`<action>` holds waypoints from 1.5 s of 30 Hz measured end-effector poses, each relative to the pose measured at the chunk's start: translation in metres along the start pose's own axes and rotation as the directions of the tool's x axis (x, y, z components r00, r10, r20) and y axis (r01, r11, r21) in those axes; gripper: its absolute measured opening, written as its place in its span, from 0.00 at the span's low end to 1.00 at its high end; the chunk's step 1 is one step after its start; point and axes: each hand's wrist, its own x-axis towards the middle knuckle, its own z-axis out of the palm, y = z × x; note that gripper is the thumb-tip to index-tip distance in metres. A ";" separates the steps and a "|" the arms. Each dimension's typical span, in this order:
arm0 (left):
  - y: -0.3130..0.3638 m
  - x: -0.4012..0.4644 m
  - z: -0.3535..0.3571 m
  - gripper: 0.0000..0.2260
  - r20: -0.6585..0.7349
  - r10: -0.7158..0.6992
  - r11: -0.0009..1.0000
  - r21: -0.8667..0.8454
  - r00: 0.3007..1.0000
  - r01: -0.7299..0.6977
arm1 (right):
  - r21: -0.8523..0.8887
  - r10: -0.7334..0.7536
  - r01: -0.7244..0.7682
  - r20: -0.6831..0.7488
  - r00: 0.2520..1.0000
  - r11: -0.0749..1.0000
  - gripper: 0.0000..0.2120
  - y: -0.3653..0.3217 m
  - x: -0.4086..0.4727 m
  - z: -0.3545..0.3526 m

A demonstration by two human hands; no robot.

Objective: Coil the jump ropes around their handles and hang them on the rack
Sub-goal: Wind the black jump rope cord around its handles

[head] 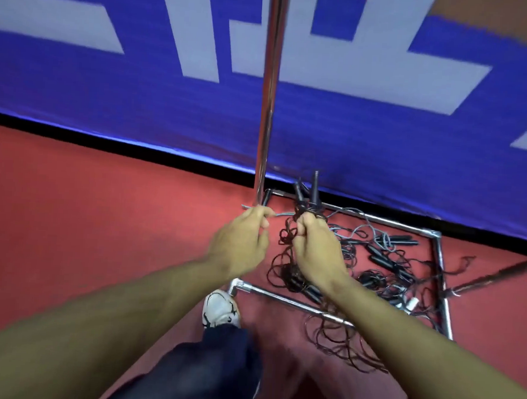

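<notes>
We find even, fairly bright indoor light, its source not visible. Glare streaks the chrome pole (pixel 267 107). The whole view is softened by motion blur; wide-angle distortion bends the banner (pixel 383 138) edge. Shadows are faint.

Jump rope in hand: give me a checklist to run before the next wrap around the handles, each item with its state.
1. Right hand grips the black handles: ok.
2. Left hand pinches the grey cord: ok.
3. Cord taut between the hands: ok.
4. Held rope free of the rope pile on the floor: not ok, dark loops hang into it.
5. Rack pole within reach: ok.
6. Wraps already made: cannot tell, blurred.
</notes>
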 end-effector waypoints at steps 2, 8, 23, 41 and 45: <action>0.035 -0.012 -0.026 0.17 -0.047 0.064 0.998 -0.006 0.997 -0.064 | -0.002 -0.086 0.086 -0.063 0.994 0.996 0.11 -0.034 -0.009 -0.046; 0.140 -0.046 -0.108 0.26 -0.192 0.217 0.971 -0.053 0.957 -0.231 | 0.033 -0.247 0.260 -0.218 0.944 0.965 0.12 -0.138 -0.040 -0.187; 0.304 -0.136 -0.152 0.13 -0.134 0.100 0.547 -0.821 0.986 -0.167 | 0.224 -0.314 0.348 -0.171 0.934 0.910 0.11 -0.176 -0.161 -0.303; 0.199 -0.092 -0.023 0.10 0.100 -0.171 0.051 -0.993 0.980 0.110 | 0.482 0.011 0.058 -0.140 0.990 0.874 0.20 -0.085 -0.139 -0.168; 0.192 -0.084 -0.022 0.16 0.162 -0.228 -0.122 -0.983 0.960 0.137 | 0.389 0.076 -0.006 -0.164 0.983 0.921 0.25 -0.078 -0.127 -0.160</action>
